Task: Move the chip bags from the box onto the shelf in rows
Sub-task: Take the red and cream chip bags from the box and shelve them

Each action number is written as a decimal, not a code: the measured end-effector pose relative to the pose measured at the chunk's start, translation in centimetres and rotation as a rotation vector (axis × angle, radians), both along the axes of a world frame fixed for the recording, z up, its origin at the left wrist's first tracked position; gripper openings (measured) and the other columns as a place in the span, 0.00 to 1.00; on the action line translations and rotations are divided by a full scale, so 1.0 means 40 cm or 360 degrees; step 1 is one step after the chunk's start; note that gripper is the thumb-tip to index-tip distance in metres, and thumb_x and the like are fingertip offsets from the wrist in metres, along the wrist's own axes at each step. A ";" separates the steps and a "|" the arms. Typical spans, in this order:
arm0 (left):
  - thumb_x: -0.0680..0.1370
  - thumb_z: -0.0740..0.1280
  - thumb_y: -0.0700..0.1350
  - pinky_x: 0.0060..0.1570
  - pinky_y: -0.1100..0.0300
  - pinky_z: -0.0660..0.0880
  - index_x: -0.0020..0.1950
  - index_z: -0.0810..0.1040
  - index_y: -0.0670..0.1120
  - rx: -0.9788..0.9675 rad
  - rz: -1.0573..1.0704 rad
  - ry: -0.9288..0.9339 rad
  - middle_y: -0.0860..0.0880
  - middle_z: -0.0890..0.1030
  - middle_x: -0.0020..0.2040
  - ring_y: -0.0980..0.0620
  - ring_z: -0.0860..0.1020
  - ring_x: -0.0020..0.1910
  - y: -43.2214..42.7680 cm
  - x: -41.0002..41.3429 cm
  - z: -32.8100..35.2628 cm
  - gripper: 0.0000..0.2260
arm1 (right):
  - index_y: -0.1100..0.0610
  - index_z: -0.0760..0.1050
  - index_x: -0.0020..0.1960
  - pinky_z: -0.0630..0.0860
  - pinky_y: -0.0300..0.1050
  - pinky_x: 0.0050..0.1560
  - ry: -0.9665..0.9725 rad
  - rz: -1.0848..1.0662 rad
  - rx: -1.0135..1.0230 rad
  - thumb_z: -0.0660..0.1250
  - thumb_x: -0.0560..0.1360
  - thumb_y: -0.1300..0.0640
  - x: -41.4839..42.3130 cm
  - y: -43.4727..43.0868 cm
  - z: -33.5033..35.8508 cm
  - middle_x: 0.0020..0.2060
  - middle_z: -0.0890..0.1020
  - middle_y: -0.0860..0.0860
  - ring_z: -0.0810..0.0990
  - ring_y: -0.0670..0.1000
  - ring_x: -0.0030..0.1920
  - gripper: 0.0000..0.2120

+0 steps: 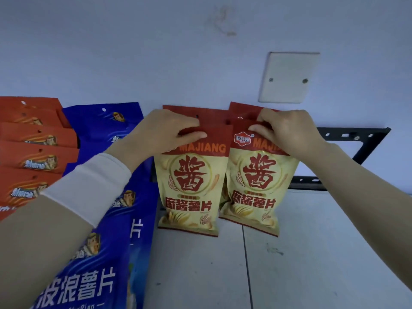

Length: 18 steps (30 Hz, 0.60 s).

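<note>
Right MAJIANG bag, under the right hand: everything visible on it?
The right MAJIANG bag is a glossy pouch, cream with a dark red top band, a big red character and chip pictures below. It stands upright on the white shelf, puffed. The right hand pinches its top band. Its left edge meets the matching left bag; another red top shows behind it.

White sleeve cuff (89,186) around the left forearm

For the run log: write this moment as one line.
stage: shelving | left hand: pinches top of left Majiang bag | right hand: pinches top of right Majiang bag | both bags upright on shelf
</note>
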State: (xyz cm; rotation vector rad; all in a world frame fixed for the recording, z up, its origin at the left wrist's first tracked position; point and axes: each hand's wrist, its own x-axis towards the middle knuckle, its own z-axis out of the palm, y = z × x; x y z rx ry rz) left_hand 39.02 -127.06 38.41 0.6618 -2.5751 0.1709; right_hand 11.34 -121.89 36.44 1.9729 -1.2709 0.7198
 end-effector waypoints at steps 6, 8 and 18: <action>0.74 0.47 0.67 0.28 0.67 0.58 0.41 0.76 0.47 -0.0116 0.0205 -0.0056 0.52 0.76 0.32 0.52 0.74 0.31 -0.070 -0.017 -0.030 0.28 | 0.60 0.75 0.39 0.64 0.37 0.27 -0.0009 0.0039 0.0010 0.62 0.74 0.46 -0.002 -0.019 -0.019 0.25 0.78 0.52 0.77 0.55 0.24 0.17; 0.74 0.49 0.65 0.27 0.66 0.57 0.39 0.73 0.49 -0.0128 0.0256 -0.0062 0.53 0.74 0.31 0.52 0.73 0.31 -0.075 -0.022 -0.045 0.23 | 0.60 0.76 0.39 0.64 0.37 0.28 -0.0019 0.0043 0.0014 0.62 0.74 0.46 0.004 -0.022 -0.019 0.26 0.78 0.52 0.77 0.54 0.26 0.17; 0.76 0.64 0.56 0.41 0.60 0.65 0.52 0.77 0.44 -0.0180 0.0436 0.0139 0.47 0.79 0.49 0.48 0.75 0.50 -0.067 -0.030 -0.063 0.15 | 0.61 0.76 0.43 0.73 0.46 0.34 -0.0079 0.0031 0.0064 0.62 0.73 0.47 0.031 -0.036 -0.024 0.35 0.80 0.55 0.78 0.58 0.38 0.17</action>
